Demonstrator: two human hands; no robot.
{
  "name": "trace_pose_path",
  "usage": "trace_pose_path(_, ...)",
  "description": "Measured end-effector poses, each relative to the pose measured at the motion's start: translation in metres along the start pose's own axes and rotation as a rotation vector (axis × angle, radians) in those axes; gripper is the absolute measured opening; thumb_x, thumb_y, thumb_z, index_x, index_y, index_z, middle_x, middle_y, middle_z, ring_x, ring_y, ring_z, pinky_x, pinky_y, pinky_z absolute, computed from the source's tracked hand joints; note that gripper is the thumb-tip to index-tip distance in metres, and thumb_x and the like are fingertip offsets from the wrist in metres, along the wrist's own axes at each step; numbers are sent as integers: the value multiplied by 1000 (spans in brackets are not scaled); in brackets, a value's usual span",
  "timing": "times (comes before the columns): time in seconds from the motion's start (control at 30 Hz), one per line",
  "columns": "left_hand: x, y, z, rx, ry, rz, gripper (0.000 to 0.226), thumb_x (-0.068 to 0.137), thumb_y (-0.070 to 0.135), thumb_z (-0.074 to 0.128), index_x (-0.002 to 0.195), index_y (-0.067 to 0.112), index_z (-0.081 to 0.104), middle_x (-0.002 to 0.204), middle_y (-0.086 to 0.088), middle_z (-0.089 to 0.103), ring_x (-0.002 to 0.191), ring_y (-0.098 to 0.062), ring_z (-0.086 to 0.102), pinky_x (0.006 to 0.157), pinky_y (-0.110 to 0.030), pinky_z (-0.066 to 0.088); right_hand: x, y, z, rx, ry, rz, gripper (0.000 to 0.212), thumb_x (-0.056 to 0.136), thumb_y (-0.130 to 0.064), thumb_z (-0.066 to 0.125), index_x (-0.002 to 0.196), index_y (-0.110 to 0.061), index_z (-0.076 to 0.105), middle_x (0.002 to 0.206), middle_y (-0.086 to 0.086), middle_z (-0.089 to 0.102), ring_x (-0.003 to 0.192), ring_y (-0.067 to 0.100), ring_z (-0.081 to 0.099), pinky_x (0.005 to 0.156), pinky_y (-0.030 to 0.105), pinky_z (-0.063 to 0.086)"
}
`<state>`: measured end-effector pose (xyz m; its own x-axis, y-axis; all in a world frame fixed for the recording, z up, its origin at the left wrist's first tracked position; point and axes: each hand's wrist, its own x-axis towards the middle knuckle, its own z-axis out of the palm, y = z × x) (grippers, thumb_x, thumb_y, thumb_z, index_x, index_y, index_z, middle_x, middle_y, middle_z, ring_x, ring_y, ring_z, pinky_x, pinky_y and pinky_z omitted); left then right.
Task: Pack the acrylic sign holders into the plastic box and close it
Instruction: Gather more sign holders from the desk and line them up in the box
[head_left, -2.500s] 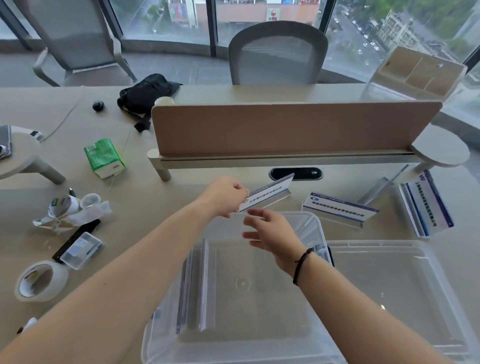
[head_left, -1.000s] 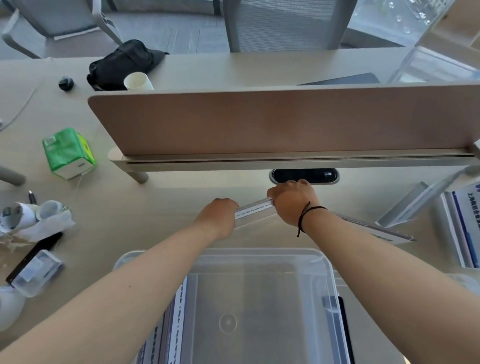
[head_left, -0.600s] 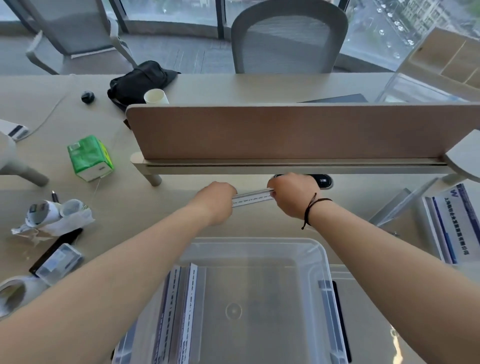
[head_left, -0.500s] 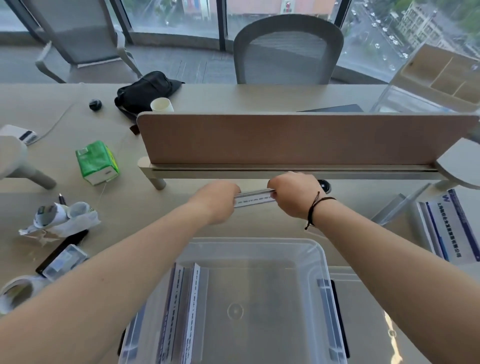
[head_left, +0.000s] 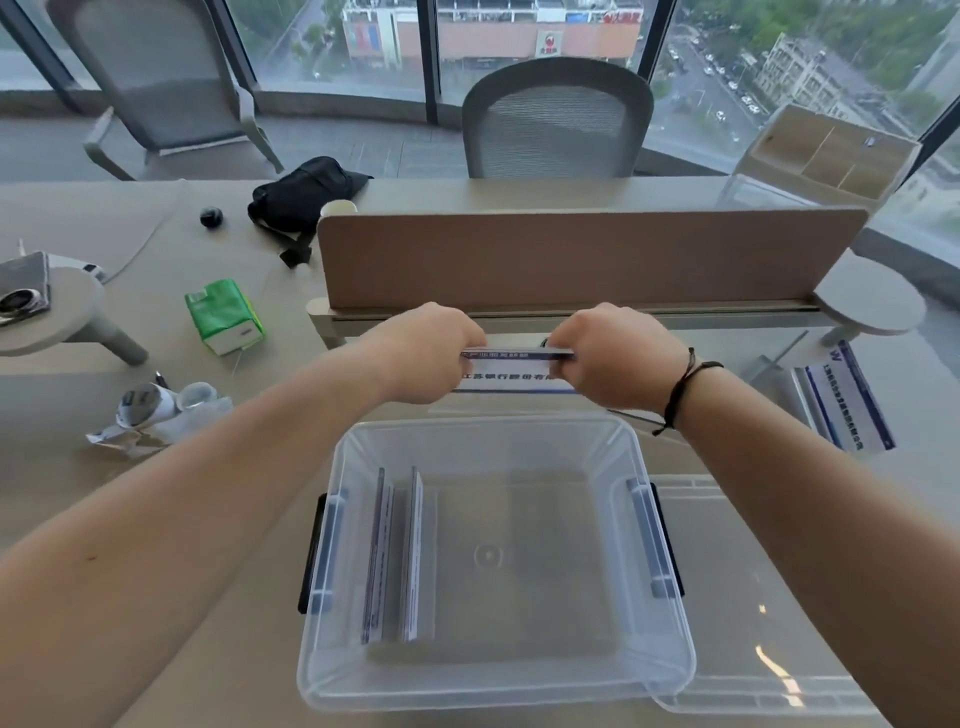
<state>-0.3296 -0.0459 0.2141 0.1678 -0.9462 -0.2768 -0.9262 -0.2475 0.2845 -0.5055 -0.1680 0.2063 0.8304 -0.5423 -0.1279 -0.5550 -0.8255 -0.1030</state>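
- The left hand (head_left: 434, 353) and the right hand (head_left: 615, 356) each gripped one end of the held sign holder (head_left: 514, 370), fingers closed around it, above the desk (head_left: 156, 519) just in front of the divider screen (head_left: 587, 257).
- The holder's long axis ran left to right, parallel to the desk's front edge, printed strip facing up toward the camera.
- The plastic box (head_left: 613, 447) sat open directly nearer the person than the held holder, close to the desk's front edge; both hands were about equally near its far rim.
- The packed holders (head_left: 397, 556) stood on edge against the box's left wall, long axes running front to back, crosswise to the held one.
- So the coming move likely called for a quarter turn before lowering it beside them.
- The lid (head_left: 769, 597) lay on the desk against the box's right side, partly under it.
- More holders (head_left: 847, 405) lay toward the desk's right edge, nearer the right hand.
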Motion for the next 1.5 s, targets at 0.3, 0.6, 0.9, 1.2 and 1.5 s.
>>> trace_pose_path(0.3,-33,8,22,97,-281,130,24,95,21,57,113,27,72,110,6,69,103,-19,61,93,-39,50,-71,-31,27,143,-252,-35,19,89,-35,62,82,-18,69,72,-1,64,70,24,59,65,34,52)
trace_pose_path(0.6,-23,11,78,187,-361,217,33,90,8,55,107,28,75,100,4,71,90,-20,62,83,-35,53,-98,-59,103,229,-361,26,17,88,-27,56,77,-14,61,79,7,67,74,30,62,63,35,50)
trace_pose_path(0.9,-3,-3,129,257,-363,276,42,89,2,50,113,27,73,109,4,73,104,-22,63,85,-37,53,-97,-82,167,461,-432,186,14,82,-16,49,70,-15,42,70,5,56,56,24,46,50,32,37)
trace_pose_path(1.2,16,-22,173,325,-309,340,41,95,6,46,120,30,68,120,3,64,118,-20,55,77,-35,48,-77,-98,218,641,-416,383,15,79,-9,45,67,-15,37,72,7,56,59,24,49,48,29,36)
trace_pose_path(1.5,18,-58,204,280,-270,285,28,95,19,47,110,28,68,117,1,61,114,-22,59,79,-44,56,-63,-120,247,602,-366,416,22,80,-5,43,65,-17,33,70,8,51,62,30,48,44,28,28)
